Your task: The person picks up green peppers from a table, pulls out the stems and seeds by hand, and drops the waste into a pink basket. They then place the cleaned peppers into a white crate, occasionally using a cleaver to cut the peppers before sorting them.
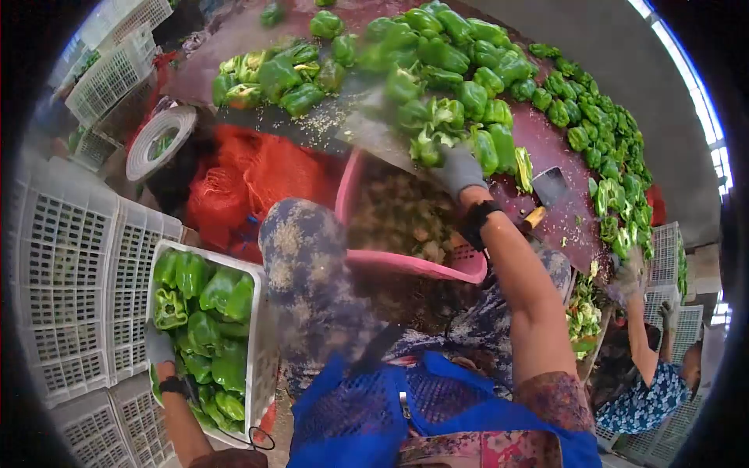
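My left hand (160, 345), in a grey glove, lies at the left side of a white crate (261, 335) filled with green bell peppers (204, 334). Its fingers look stretched out beside the peppers, with nothing visible in them. At the table, my gloved right hand (462, 170) has its fingers closed against a cut-open bell pepper (427, 148) at the near edge of a pepper pile (445, 54). The fingertips are partly hidden there. Below that hand, a pink basket (417, 264) between my knees holds pepper scraps (398, 210).
A cleaver (550, 187) with a wooden handle lies right of my right hand. More peppers (601, 117) cover the table's right. Red mesh sacks (242, 175) lie left of the basket. Stacked white crates (66, 273) stand far left. A co-worker (644, 390) sits at lower right.
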Demonstrator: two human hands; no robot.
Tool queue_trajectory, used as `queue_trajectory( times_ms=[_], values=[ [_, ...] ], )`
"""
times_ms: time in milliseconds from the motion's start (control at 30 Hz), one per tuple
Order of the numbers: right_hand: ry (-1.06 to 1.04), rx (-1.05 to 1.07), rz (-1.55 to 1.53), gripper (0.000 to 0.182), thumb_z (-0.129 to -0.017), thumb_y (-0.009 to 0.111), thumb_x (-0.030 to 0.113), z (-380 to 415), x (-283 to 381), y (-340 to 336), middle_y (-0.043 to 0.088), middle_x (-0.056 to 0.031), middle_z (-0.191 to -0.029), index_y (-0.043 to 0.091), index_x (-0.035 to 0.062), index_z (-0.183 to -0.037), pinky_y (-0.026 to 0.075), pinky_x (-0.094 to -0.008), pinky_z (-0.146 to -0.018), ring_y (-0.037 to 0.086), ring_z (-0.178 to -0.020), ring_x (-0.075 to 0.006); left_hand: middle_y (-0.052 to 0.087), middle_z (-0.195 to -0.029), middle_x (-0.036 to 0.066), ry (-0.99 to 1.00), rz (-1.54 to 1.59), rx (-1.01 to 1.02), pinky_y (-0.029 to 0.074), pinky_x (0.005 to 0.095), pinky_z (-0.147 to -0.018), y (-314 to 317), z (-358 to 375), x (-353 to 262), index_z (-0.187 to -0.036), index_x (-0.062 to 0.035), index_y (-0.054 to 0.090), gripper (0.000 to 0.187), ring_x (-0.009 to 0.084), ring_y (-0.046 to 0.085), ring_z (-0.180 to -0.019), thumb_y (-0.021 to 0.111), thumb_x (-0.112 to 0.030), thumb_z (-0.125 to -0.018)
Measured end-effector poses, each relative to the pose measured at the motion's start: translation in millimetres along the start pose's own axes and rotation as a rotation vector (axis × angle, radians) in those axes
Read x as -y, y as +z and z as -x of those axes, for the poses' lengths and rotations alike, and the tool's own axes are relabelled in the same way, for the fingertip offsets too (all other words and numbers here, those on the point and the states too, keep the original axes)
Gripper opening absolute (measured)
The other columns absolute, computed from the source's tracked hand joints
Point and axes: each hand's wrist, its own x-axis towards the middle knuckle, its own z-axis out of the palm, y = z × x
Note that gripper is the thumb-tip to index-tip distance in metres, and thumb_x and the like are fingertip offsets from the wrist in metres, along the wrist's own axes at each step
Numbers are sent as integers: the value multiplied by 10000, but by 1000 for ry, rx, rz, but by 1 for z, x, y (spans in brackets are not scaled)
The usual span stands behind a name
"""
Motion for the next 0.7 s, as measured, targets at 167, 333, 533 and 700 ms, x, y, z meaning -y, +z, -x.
queue_trajectory(
  times_ms=[167, 333, 533, 700],
  values=[
    [-64, -43, -185, 510, -787, 770, 369, 26, -14, 6, 676, -191, -1057, 644, 97, -1201, 520, -435, -856, 656, -980, -361, 487, -1454, 176, 380, 259, -506, 395, 394, -1106, -62, 63, -131, -1417, -7, 464, 489, 335, 472, -1338, 560, -55, -940],
    [83, -14, -1002, 426, -860, 754, 281, 50, -6, -8, 702, -75, -1041, 654, 8, -1172, 516, -292, -814, 644, -895, -149, 470, -1470, 162, 786, 797, -134, 362, 378, -1126, -117, 147, -322, -1441, 25, 423, 613, 277, 437, -1372, 652, -10, -873],
    [220, 302, -1500, 364, -908, 704, 230, 97, 59, -130, 678, -24, -942, 643, -10, -1174, 494, -256, -655, 600, -785, -97, 391, -1515, 161, 1212, 1149, 447, 360, 386, -1125, -102, 188, -488, -1529, -31, 266, 882, 290, 398, -1389, 748, -235, -819],
    [-469, 32, -1050, 305, -960, 609, 276, 93, 57, -109, 606, -14, -767, 636, 34, -1143, 440, -225, -536, 562, -621, -96, 466, -1445, 152, 764, 1713, 1304, 396, 438, -1112, -60, 202, -515, -1479, -35, 351, 821, 299, 467, -1330, 640, -536, -897]
  ],
)
